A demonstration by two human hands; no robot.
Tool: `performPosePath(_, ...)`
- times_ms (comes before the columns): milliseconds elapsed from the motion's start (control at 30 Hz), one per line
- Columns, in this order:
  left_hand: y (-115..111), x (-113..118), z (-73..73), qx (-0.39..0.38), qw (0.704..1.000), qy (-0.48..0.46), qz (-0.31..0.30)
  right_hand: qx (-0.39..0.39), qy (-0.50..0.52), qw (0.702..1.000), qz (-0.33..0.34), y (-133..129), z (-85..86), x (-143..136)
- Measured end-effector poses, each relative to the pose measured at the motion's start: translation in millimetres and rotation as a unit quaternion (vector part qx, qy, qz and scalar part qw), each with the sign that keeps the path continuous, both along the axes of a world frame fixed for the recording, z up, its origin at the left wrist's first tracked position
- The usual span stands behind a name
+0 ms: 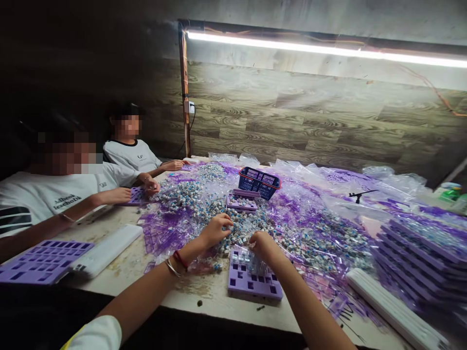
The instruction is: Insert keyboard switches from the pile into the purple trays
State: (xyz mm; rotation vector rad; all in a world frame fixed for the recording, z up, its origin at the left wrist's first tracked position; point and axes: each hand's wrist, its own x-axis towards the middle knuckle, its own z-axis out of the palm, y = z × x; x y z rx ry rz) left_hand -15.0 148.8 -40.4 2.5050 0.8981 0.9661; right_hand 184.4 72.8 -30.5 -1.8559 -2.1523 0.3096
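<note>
Purple tray [251, 292] lies beneath fingers [254, 239] of the right hand [265, 246].

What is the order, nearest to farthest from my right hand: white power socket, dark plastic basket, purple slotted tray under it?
1. Purple slotted tray, just below the right hand.
2. Dark plastic basket, farther ahead.
3. White power socket, far back, to the left.
</note>
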Motion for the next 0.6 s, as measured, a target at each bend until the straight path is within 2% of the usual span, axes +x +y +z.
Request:
performPosePath(100,-2.9,2.1,0.7,-0.009,1.000,0.019,-0.003,-0.003,-0.009,1.000,-0.009,-2.8,0.3,3.5)
performPosePath(167,-3.4,1.3,2.4,0.019,0.999,0.041,0.017,-0.001,-0.010,1.000,-0.013,-5.2,0.1,6.4)
performPosePath(233,0.7,-3.4,5.7,0.065,0.993,0.058,0.085,0.003,-0.009,1.000,-0.018,-8.1,0.1,9.3)
performPosePath(300,10.3,-12.3,9.5,0.091,0.974,0.075,0.192,0.006,-0.007,1.000,-0.020,-11.1,0.5,11.4)
performPosePath(367,23.1,-23.0,12.5,0.062,0.951,0.096,0.288,0.007,-0.004,1.000,-0.020,-13.8,1.4,12.2)
performPosePath(400,29.1,-27.7,13.2,0.027,0.943,0.115,0.311,0.008,-0.002,1.000,-0.020,-15.0,1.9,12.1)
performPosePath(433,34.0,-31.3,13.5,-0.008,0.938,0.140,0.316,0.008,-0.001,1.000,-0.019,-15.9,2.5,11.7)
performPosePath(500,38.8,-34.1,12.6,-0.047,0.939,0.183,0.288,0.008,0.002,1.000,-0.020,-17.1,3.5,10.6)
performPosePath(600,32.8,-28.3,9.8,-0.020,0.947,0.212,0.239,0.009,0.004,1.000,-0.021,-17.7,4.2,9.6)
